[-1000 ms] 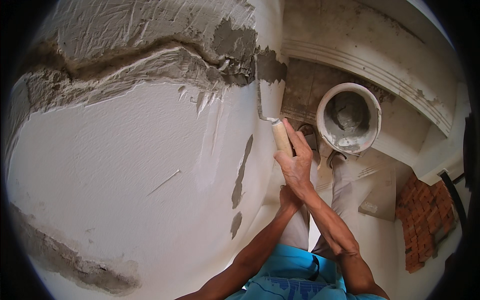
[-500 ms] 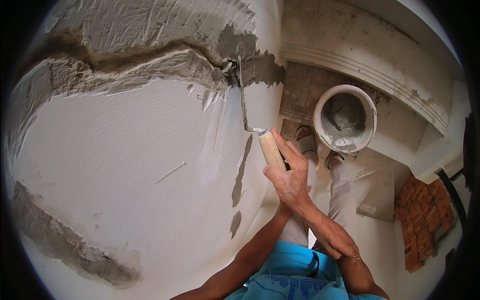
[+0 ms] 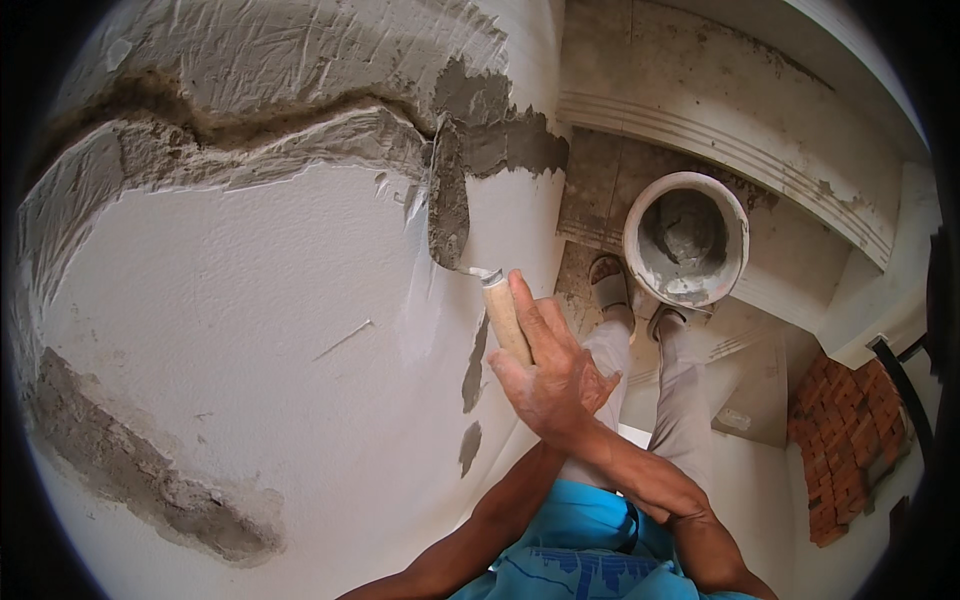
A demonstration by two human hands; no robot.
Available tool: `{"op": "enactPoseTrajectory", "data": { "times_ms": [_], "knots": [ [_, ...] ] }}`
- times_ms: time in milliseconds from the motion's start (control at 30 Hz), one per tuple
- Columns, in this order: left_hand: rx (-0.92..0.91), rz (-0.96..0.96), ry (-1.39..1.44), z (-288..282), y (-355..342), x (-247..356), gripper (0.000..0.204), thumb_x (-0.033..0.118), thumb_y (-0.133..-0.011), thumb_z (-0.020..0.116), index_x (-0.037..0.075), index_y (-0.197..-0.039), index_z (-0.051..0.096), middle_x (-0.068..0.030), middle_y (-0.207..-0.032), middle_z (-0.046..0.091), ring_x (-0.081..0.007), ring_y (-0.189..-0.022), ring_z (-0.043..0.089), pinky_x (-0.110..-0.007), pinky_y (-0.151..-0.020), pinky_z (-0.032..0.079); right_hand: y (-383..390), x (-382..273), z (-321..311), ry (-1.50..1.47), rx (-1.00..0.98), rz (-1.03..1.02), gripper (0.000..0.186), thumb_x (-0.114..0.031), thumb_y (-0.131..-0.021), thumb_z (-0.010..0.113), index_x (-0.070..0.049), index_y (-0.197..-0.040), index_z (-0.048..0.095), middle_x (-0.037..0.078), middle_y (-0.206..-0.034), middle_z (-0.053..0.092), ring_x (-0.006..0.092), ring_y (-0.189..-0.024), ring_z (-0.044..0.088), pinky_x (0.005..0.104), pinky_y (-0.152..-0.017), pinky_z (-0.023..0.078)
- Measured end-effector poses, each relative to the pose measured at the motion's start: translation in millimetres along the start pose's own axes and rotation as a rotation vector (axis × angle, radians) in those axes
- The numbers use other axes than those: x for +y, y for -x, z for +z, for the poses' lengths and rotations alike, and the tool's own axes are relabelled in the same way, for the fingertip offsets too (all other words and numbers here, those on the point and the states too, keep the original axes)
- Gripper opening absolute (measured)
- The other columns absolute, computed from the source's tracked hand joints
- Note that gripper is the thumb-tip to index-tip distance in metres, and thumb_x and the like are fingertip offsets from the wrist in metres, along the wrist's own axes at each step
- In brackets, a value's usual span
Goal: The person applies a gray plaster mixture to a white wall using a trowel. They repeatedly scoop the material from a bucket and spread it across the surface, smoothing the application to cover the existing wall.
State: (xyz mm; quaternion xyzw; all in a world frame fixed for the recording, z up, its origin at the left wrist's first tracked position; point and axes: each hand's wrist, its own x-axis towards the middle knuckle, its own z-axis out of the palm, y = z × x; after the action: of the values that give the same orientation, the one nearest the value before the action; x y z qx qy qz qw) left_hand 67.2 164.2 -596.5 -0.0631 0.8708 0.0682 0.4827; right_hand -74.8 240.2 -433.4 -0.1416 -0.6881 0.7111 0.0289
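Observation:
My right hand (image 3: 548,375) is wrapped round the wooden handle of a trowel (image 3: 508,320). The trowel's narrow blade, coated in grey mortar, lies close to the white wall (image 3: 270,290). Its tip is near the right end of a long gouged channel (image 3: 290,125), beside a dark patch of wet mortar (image 3: 515,138). The left forearm crosses beneath my right wrist. Only a few fingertips of my left hand (image 3: 602,387) show past that wrist, and whether they hold anything is hidden.
A round bucket (image 3: 740,240) with grey mortar inside stands on the floor by my feet, next to a ledge with grooved lines (image 3: 720,135). Red bricks (image 3: 845,440) are stacked at the right. A rough grey strip (image 3: 150,475) runs along the lower left wall.
My right hand has moved left and slightly down with the trowel. The blade, edge-on before, now shows its mortar-covered face. More of the left fingertips show.

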Motion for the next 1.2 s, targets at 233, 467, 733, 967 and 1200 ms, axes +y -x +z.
{"op": "enactPoseTrajectory", "data": {
  "times_ms": [233, 467, 733, 967, 1200],
  "knots": [
    [0.045, 0.063, -0.017, 3.6, 3.7, -3.5, 0.084, 0.056, -0.081, 0.076, -0.004, -0.136, 0.052, -0.0307, -0.114, 0.065, -0.0476, -0.107, 0.065, -0.055, -0.093, 0.053, 2.9, -0.9, 1.5, -0.069, 0.003, 0.002, 0.083, 0.009, -0.069, 0.070, 0.004, -0.149, 0.049, 0.016, -0.092, 0.055, 0.0281, -0.076, 0.060, 0.0387, -0.067, 0.053],
    [-0.056, -0.085, -0.018, -9.2, 0.1, 9.1, 0.091, 0.059, -0.081, 0.075, 0.000, -0.144, 0.048, -0.0309, -0.124, 0.062, -0.0488, -0.114, 0.064, -0.055, -0.100, 0.050, 1.8, -4.3, -18.4, -0.150, -0.043, 0.033, 0.078, 0.008, -0.070, 0.067, 0.003, -0.147, 0.053, 0.015, -0.090, 0.058, 0.0255, -0.075, 0.061, 0.0359, -0.068, 0.053],
    [0.058, 0.005, -0.014, 16.5, -7.7, -14.3, 0.089, 0.059, -0.080, 0.076, -0.001, -0.140, 0.049, -0.0297, -0.119, 0.063, -0.0468, -0.112, 0.063, -0.055, -0.099, 0.048, -22.7, 20.3, -31.5, -0.150, 0.023, 0.038, 0.078, 0.005, -0.070, 0.068, 0.000, -0.147, 0.055, 0.014, -0.094, 0.061, 0.0228, -0.082, 0.062, 0.0340, -0.076, 0.052],
    [0.179, 0.161, 0.026, 27.5, -13.5, -25.0, 0.086, 0.058, -0.080, 0.076, -0.002, -0.136, 0.051, -0.0283, -0.115, 0.063, -0.0448, -0.111, 0.062, -0.054, -0.097, 0.046, -47.6, 53.2, -8.1, -0.009, 0.100, 0.013, 0.081, 0.005, -0.069, 0.070, -0.001, -0.148, 0.053, 0.014, -0.092, 0.057, 0.0258, -0.079, 0.059, 0.0363, -0.074, 0.051],
    [0.172, 0.038, -0.198, 32.6, -19.5, -21.8, 0.096, 0.066, -0.078, 0.076, -0.001, -0.142, 0.050, -0.0311, -0.123, 0.064, -0.0448, -0.118, 0.061, -0.053, -0.101, 0.046, -27.4, 42.9, 3.5, -0.019, 0.100, -0.002, 0.080, 0.005, -0.068, 0.070, -0.004, -0.146, 0.057, 0.013, -0.090, 0.055, 0.0274, -0.078, 0.059, 0.0364, -0.074, 0.051]
  ]
}}
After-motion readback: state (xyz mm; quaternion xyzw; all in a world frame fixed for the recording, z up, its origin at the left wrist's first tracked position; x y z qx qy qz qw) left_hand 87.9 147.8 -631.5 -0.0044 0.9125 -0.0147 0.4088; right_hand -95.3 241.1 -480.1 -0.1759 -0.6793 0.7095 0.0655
